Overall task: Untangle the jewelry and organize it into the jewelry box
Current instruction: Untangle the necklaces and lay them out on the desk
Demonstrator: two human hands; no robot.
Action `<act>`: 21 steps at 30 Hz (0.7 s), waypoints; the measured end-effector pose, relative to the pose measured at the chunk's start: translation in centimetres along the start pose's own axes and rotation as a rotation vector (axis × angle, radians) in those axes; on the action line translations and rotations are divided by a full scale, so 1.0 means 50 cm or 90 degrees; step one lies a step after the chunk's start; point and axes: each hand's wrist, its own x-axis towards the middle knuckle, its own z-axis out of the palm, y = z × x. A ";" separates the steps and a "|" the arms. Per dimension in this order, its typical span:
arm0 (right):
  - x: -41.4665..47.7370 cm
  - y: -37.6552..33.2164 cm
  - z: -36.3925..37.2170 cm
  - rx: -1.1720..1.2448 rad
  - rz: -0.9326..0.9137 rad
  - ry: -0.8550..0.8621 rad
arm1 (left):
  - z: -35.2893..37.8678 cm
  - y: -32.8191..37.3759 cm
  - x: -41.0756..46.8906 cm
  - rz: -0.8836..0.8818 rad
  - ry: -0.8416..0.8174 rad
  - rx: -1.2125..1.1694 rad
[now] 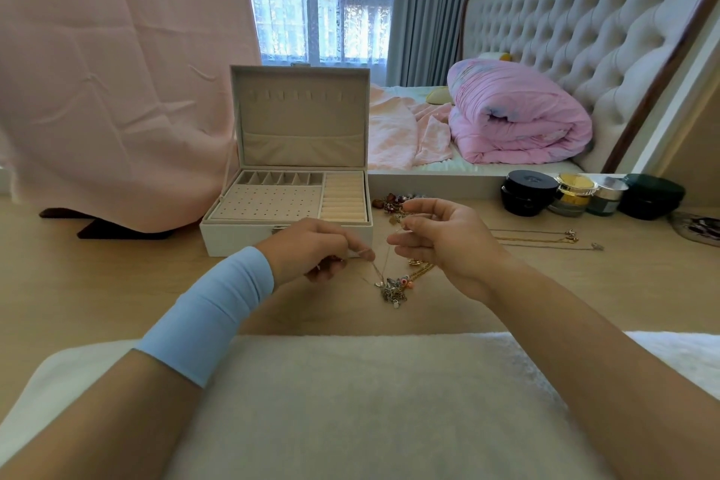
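A white jewelry box (218, 236) stands open on the wooden tabletop, its lid upright and its beige tray of slots and ring rolls bare. In front of it lies a tangled clump of chains and beads (394, 288). My left hand (311, 250) pinches a thin chain just above the clump. My right hand (444, 240) pinches another thin strand, lifted a little higher, to the right of the box. A second heap of beaded jewelry (391, 202) lies behind my right hand.
Two thin necklaces (545, 238) lie stretched out on the right. Several cosmetic jars (530, 192) stand at the back right beside a patterned dish (697, 227). A white towel (370, 401) covers the near edge. A pink cloth (117, 90) hangs at the left, a bed behind.
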 end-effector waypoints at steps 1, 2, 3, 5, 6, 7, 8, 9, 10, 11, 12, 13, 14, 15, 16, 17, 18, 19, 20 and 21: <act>0.001 0.000 0.000 0.022 0.008 -0.001 | -0.002 -0.002 -0.001 -0.006 -0.011 0.013; 0.002 0.000 0.000 0.040 0.013 -0.002 | -0.004 -0.003 -0.002 -0.014 -0.019 0.034; 0.002 -0.001 0.000 0.049 0.014 -0.002 | -0.005 -0.004 -0.002 -0.022 -0.024 0.060; 0.003 -0.002 0.001 0.054 0.010 -0.001 | -0.007 -0.005 -0.001 -0.036 -0.023 0.115; 0.002 -0.003 0.002 0.055 0.007 0.001 | -0.008 -0.006 0.000 -0.040 -0.018 0.138; 0.001 -0.003 0.004 0.052 0.003 0.003 | -0.010 -0.008 0.002 -0.043 -0.011 0.154; 0.001 -0.002 0.005 0.044 -0.003 0.006 | -0.011 -0.008 0.002 -0.043 -0.006 0.166; 0.001 -0.001 0.005 0.032 -0.009 0.009 | -0.011 -0.010 0.002 -0.044 -0.003 0.170; 0.000 -0.001 0.006 0.022 -0.013 0.011 | -0.011 -0.012 0.001 -0.047 -0.005 0.165; 0.000 -0.001 0.007 0.017 -0.016 0.012 | -0.009 -0.013 0.001 -0.048 -0.012 0.154; -0.001 -0.001 0.007 0.015 -0.017 0.012 | -0.008 -0.016 0.003 -0.047 -0.022 0.140; -0.003 -0.002 0.008 0.012 -0.016 0.014 | -0.006 -0.019 0.005 -0.046 -0.031 0.130; -0.003 -0.004 0.008 0.008 -0.015 0.016 | -0.004 -0.020 0.007 -0.044 -0.039 0.124; -0.004 -0.005 0.008 0.004 -0.015 0.020 | -0.002 -0.022 0.010 -0.040 -0.048 0.119; -0.004 -0.006 0.007 -0.001 -0.016 0.026 | -0.001 -0.022 0.010 -0.038 -0.058 0.111; -0.003 -0.006 0.006 -0.008 -0.018 0.032 | 0.000 -0.021 0.012 -0.037 -0.063 0.102; -0.003 -0.006 0.005 -0.017 -0.022 0.038 | -0.001 -0.021 0.012 -0.039 -0.064 0.100; -0.002 -0.006 0.005 -0.024 -0.025 0.040 | -0.004 -0.023 0.013 -0.040 -0.060 0.104; -0.001 -0.006 0.004 -0.027 -0.027 0.040 | -0.006 -0.026 0.014 -0.037 -0.051 0.111; -0.001 -0.006 0.004 -0.027 -0.026 0.036 | -0.007 -0.027 0.014 -0.027 -0.042 0.114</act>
